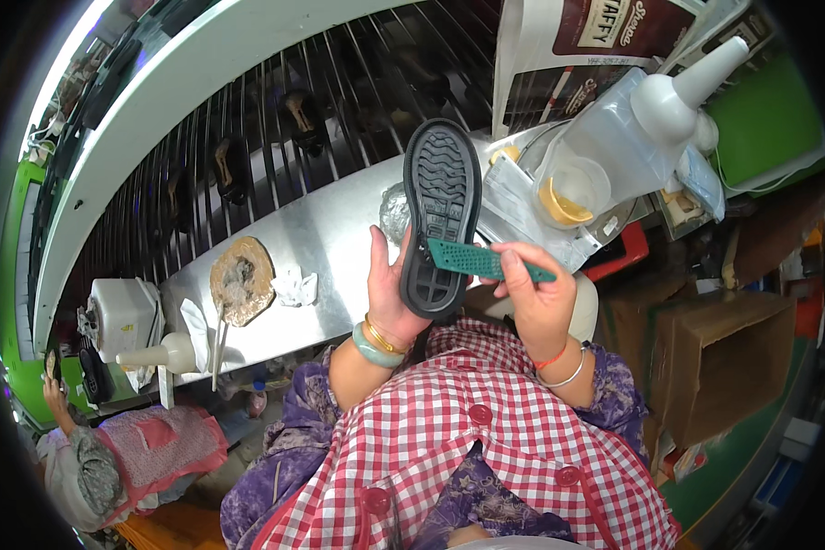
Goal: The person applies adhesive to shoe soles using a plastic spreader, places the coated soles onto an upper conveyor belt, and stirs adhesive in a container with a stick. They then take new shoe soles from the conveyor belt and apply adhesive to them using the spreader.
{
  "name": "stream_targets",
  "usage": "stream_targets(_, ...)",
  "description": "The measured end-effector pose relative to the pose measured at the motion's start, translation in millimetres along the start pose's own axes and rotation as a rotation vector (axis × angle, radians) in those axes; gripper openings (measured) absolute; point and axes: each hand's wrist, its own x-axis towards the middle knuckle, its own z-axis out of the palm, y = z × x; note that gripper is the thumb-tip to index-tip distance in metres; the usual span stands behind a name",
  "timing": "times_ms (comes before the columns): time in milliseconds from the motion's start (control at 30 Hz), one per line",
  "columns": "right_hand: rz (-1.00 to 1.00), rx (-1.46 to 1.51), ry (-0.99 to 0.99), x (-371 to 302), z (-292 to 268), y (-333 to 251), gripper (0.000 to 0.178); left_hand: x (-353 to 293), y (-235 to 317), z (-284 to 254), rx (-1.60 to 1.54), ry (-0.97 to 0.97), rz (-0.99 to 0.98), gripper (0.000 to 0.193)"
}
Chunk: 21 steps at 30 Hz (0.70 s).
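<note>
My left hand (pixel 396 301) holds a black shoe sole (pixel 445 174) upright, its thumb raised along the left edge. The sole's recessed inner side, with wavy ridges and rib-walled hollows, faces me. Between the thumb and fingers of my right hand (pixel 543 298) is a green plastic brush (pixel 467 259) with a flat, dotted head. That head lies across the lower middle of the sole; whether bristles touch it is hidden.
A metal worktop (pixel 335 225) runs beneath a slatted conveyor rack (pixel 275 119). At left lie a crusted round dish (pixel 242 280), crumpled tissue (pixel 295 288) and a squeeze bottle (pixel 170 353). A large white-nozzled bottle (pixel 614 133) and a cardboard box (pixel 724 367) are at right. Another person (pixel 124 454) works lower left.
</note>
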Motion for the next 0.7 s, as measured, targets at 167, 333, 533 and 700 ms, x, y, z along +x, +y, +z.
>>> stream_targets(167,-0.072,-0.036,-0.104,-10.9,1.9,-5.4,0.017,3.6,4.8,4.3,-0.069,-0.143,0.037,0.080)
stream_targets(333,0.078,0.019,-0.248,-2.7,-4.7,-20.5,0.015,-5.5,9.3,9.0,-0.047,-0.097,-0.027,0.082)
stream_targets(533,0.414,0.016,-0.489,31.0,-10.9,-45.7,0.018,-11.1,17.8,-2.1,0.100,-0.182,-0.232,0.089)
stream_targets(700,0.550,-0.086,-0.685,56.4,-0.1,-58.7,0.018,-13.2,21.4,-0.5,0.166,-0.128,-0.347,0.092)
